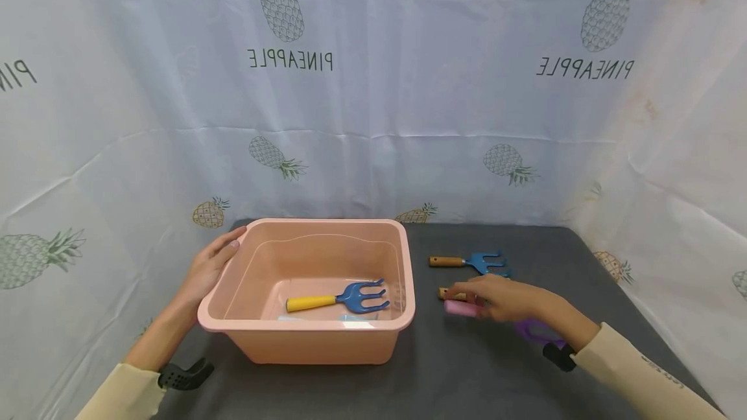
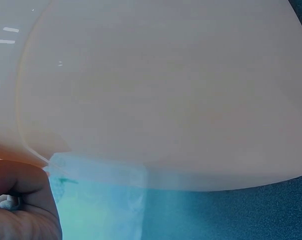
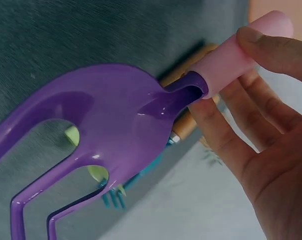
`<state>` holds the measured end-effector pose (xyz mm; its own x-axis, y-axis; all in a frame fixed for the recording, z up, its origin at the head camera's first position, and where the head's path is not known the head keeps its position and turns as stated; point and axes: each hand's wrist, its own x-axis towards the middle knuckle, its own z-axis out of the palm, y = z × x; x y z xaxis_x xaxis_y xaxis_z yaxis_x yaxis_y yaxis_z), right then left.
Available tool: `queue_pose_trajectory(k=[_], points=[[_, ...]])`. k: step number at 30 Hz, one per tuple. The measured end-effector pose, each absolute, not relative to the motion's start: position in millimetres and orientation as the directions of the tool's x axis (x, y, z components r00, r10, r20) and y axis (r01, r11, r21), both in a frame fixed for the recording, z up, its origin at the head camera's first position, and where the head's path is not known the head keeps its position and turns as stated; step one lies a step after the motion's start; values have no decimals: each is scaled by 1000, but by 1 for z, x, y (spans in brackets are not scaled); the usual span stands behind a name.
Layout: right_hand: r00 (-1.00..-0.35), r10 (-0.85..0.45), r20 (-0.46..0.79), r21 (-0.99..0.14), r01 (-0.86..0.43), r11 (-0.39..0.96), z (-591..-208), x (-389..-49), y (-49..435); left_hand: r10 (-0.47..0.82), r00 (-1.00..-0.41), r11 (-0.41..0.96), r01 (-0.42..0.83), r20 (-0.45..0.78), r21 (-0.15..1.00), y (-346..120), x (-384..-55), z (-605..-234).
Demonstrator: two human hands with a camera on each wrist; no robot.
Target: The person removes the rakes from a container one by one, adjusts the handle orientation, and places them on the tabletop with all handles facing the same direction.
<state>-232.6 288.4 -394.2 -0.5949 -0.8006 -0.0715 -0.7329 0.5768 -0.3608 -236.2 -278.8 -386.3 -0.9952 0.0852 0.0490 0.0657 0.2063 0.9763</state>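
Observation:
My left hand (image 1: 216, 264) grips the left rim of a peach plastic basin (image 1: 321, 347). Inside the basin lies a blue hand rake with a yellow handle (image 1: 312, 303). To the right of the basin, my right hand (image 1: 498, 297) holds a purple hand rake (image 3: 121, 115) by its pink handle (image 3: 228, 62), between thumb and fingers. In the head view my forearm hides part of the purple head. Just behind it lies another tool with a wooden handle (image 1: 446, 293); green parts (image 3: 97, 172) show beneath the purple rake in the right wrist view.
A blue hand rake with a wooden handle (image 1: 446, 261) lies farther back on the dark table (image 1: 467, 374). Pale cloth with pineapple prints (image 1: 373, 96) hangs behind the table and along both sides. Something clear and shiny lies in the basin's front, partly hidden.

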Motion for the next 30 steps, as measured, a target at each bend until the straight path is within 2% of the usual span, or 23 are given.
queue_pose_trajectory(k=[12,17,24,30], points=[[-582,-803,-125,-442,-692,570,-423,-229,289,91,-994,182,74,58,980,-278,-236,-386],[-598,-787,-151,-430,-678,597,-432,-229,288,87,-994,166,76,63,983,-278,-237,-386],[-614,-771,-168,-408,-669,621,-436,-229,286,84,-995,212,67,50,975,-278,-235,-386],[-613,-767,-187,-418,-657,627,-438,-231,286,88,-994,154,77,63,985,-278,-236,-386]])
